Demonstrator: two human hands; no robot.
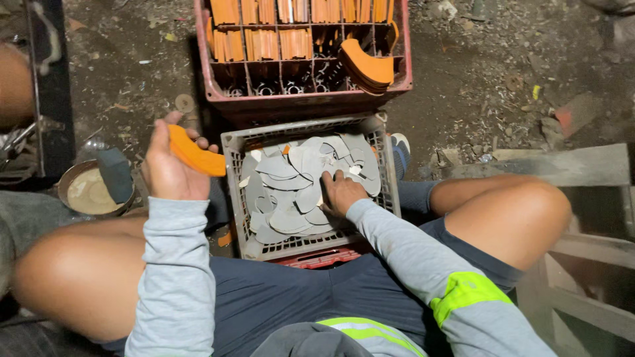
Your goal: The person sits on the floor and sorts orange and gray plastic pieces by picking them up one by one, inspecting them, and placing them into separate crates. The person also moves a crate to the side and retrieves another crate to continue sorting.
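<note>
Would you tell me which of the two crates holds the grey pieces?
The grey crate between the knees, where the right hand rests on grey pieces; the red crate beyond holds orange ones.

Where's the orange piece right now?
In the head view, the orange piece is in the left hand, raised at the left of the grey crate.

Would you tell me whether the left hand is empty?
No, the left hand holds a curved orange piece raised beside the grey crate.
</note>
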